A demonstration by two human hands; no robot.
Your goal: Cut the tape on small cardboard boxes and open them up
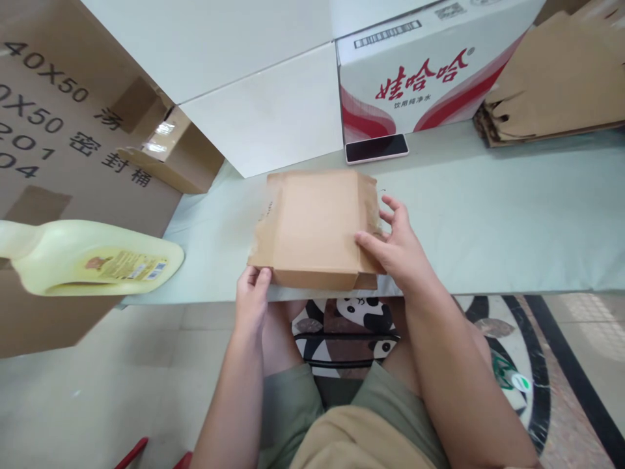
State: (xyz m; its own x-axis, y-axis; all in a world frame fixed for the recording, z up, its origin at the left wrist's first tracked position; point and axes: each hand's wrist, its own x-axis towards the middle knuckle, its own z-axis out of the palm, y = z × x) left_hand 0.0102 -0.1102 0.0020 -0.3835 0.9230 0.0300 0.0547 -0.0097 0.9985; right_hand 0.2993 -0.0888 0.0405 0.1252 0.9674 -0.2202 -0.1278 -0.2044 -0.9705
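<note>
A flat brown cardboard box (315,221) lies near the front edge of the pale green table, with worn flaps sticking out on its left and right. My left hand (252,286) pinches its near left corner, thumb on top and fingers curled beneath. On the other side, my right hand (398,244) grips the right flap. Its thumb presses on the box top, while the fingers reach round the right edge and are partly hidden there.
Behind the box stand a white panel (273,111) and a white-and-red carton (405,85), with a phone (377,148) before it. Flattened cardboard (561,78) lies back right. A yellow bottle (107,257), a small carton (188,153) and a large carton (43,130) are left.
</note>
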